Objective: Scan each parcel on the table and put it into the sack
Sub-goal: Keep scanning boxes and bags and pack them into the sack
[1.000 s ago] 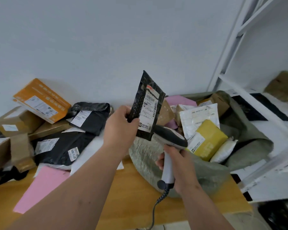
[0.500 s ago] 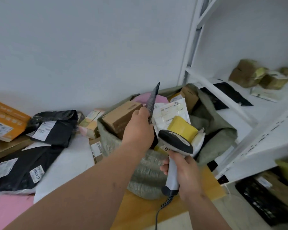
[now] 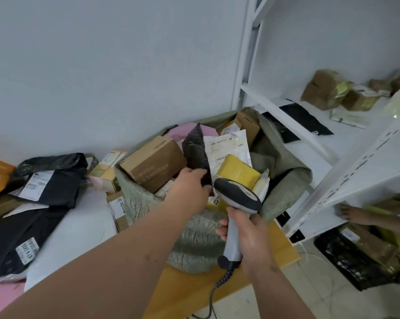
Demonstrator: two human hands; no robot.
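Since a second ago, left hand (image 3: pixel 189 191) is no longer holding the black mailer (image 3: pixel 195 153) label-up to the scanner (image 3: pixel 237 196); it has carried it across over the sack (image 3: pixel 284 180), and the view has swung right. Left fingers are pinching the mailer by its lower edge; it is standing near upright, plain bubbled back toward the camera, above the parcels heaped in the sack mouth, between a brown box (image 3: pixel 153 163) and a yellow box (image 3: pixel 238 172). Whether it is touching the heap, cannot tell. Right hand (image 3: pixel 247 233) is gripping the scanner handle, head pointing up and left, just beside the left hand, cord trailing off the bench's (image 3: pixel 279 247) front edge. Step in hand, by my reading: bagging the mailer after scanning. Next move is calling for loosening the pinch so the mailer is dropping inside the rim, not sliding off the heap, which is looking full and uneven. Then the left hand should be reaching back to the unscanned black bags (image 3: pixel 49 180) lying toward the bench's left end, against the wall.
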